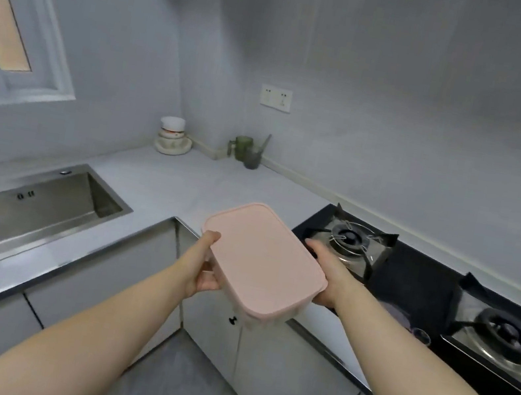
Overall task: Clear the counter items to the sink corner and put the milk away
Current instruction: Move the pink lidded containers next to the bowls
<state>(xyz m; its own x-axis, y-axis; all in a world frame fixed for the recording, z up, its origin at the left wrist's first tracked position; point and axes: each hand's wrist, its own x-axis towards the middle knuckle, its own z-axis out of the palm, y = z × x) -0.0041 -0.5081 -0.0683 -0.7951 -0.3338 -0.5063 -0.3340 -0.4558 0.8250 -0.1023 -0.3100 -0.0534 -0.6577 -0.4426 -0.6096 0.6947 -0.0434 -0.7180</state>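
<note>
Worktop (205, 184), pale grey, wraps the corner under grey walls, with a steel sink (44, 194) sunk into it on the left and a black gas hob (412, 276) on the right. Stacked bowls (173, 138), a green mug (243, 147) and a glass (252, 158) sit in the far corner below a wall socket (276, 98). I hold a pink-lidded box (262, 260) in the air above the worktop's inner edge, with my left grip (205, 267) and right grip (326, 271) each curled round one end.

No legible text, label or number anywhere (wall socket (276, 98) markings too blurred)
</note>
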